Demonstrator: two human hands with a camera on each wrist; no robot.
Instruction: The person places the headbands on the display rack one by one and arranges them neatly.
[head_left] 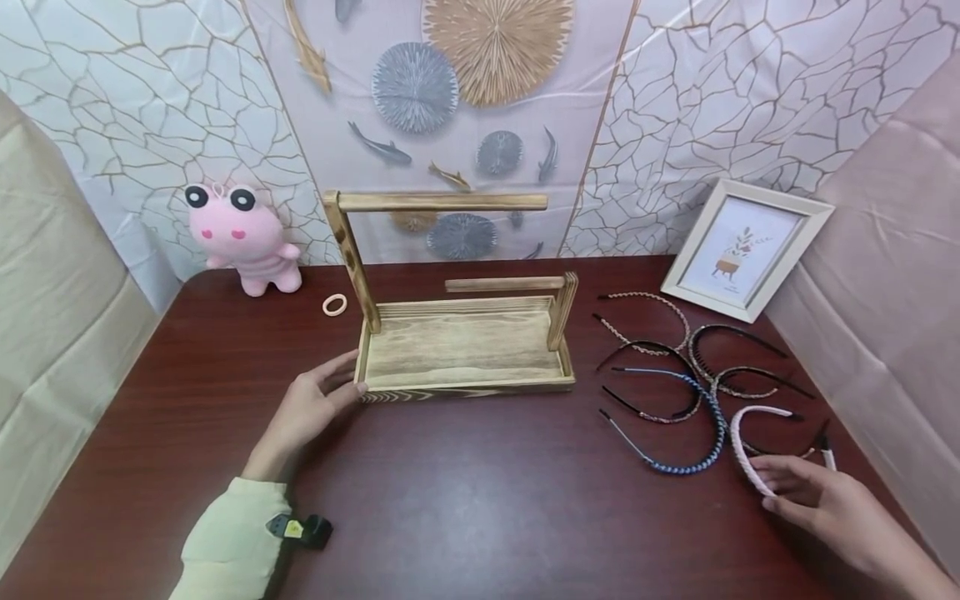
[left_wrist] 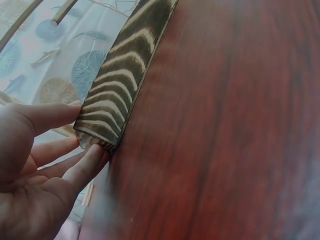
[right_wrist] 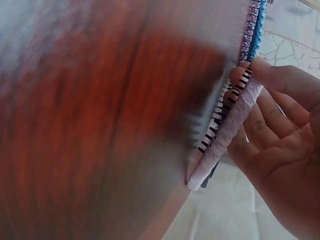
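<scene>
A light wooden stand [head_left: 465, 385] has a shallow tray and two posts of different height, each bearing a horizontal bar. At its front left corner my left hand [head_left: 311, 408] grips the edge, thumb near the front rim and fingers along the end. The left wrist view shows the stand's dark-striped side [left_wrist: 112, 90] between that thumb and the fingertips. On the right, my right hand [head_left: 832, 500] holds a pale pink wrapped headband [head_left: 738, 442] by its near side. Black comb-like teeth show beside the pink headband [right_wrist: 227, 130] in the right wrist view.
Several headbands lie in an overlapping group on the right, including a blue beaded one [head_left: 682, 468]. A framed picture [head_left: 708, 204] stands behind them. At the back left are a pink plush toy [head_left: 243, 237] and a small pale ring [head_left: 326, 306]. Patterned cloth hangs behind the table.
</scene>
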